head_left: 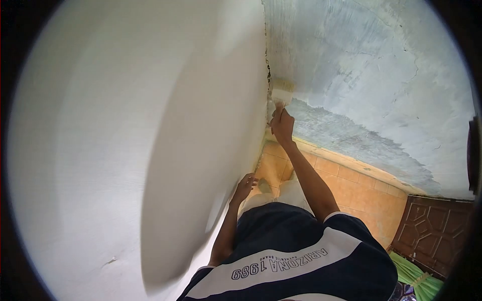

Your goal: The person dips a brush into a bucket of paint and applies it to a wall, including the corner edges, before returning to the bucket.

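Note:
My right hand (283,125) is closed round the handle of a wide paintbrush (281,95), raised in the corner. Its pale bristles lie against the patchy grey wall (351,65), right beside the joint with the white wall (110,125). Below the brush, a darker grey band with a ragged upper edge runs along the lower part of the grey wall. Lower down, my left hand (245,187) hangs close to the white wall, fingers a little apart and holding nothing.
Orange floor tiles (351,185) lie below, with a pale ledge along the wall foot. A brown carved panel (432,226) stands at the right above green fabric (414,276). Dark crumbling spots mark the corner joint. A dark object (473,155) juts in at the right edge.

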Available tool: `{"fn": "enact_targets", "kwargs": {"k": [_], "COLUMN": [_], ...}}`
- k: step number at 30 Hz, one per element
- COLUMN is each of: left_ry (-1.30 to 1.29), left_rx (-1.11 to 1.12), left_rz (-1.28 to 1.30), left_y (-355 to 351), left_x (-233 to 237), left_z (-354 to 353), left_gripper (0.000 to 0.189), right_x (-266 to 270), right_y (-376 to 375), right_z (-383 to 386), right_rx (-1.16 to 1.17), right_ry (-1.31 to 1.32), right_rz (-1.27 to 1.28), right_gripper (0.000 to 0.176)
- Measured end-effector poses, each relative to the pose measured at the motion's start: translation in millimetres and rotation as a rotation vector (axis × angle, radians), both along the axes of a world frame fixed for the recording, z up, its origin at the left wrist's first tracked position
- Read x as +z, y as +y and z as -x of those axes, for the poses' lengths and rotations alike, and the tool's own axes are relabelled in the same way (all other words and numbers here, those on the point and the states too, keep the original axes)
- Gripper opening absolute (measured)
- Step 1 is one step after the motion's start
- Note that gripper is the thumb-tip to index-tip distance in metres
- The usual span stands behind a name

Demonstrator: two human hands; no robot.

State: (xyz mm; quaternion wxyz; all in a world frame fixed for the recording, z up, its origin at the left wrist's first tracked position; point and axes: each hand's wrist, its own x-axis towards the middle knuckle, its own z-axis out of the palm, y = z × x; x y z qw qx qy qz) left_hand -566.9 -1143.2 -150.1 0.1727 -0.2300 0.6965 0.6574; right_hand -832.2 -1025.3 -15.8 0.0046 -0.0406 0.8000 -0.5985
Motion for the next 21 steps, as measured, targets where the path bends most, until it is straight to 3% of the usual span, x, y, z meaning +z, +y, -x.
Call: {"fn": "enact_targets", "kwargs": {"k": [2,5,8,11,15,17,21], "left_ry": [-0.018,-0.035,-0.022,-0.013,0.029,0.033,-0.001], "left_rx": [-0.008,-0.022,-0.022,-0.001,0.044,0.047,0.025], "left_rz": [0.007,0.013,0.006,-0.010,-0.018,-0.021,-0.022], "left_y": [1,2,1,-1,-5,-5,-2], "left_x": [1,-2,-4,2,-2,-3,-7], "left_z": [0,0,4,9,3,-3,-16], "left_gripper": [0.045,0.046,0.047,0.046,0.046,0.046,0.044], "right_x": [-3,10,-5,20,6,2,-24], "right_y": [1,5,1,-7,-9,-6,5], "right_z": [13,34,47,36,40,43,41], "right_rx": [-0.051,0.075,0.109,0.098,0.062,0.064,0.049], "right_ry": [0.213,0.143,0.083,-0.039,0.032,0.050,0.158], "right_rz": [-0.054,-0.121,-0.134,-0.084,-0.120,-0.186,-0.237], "right_gripper": [0.061,0.062,0.064,0.066,0.066,0.052,0.051]}}
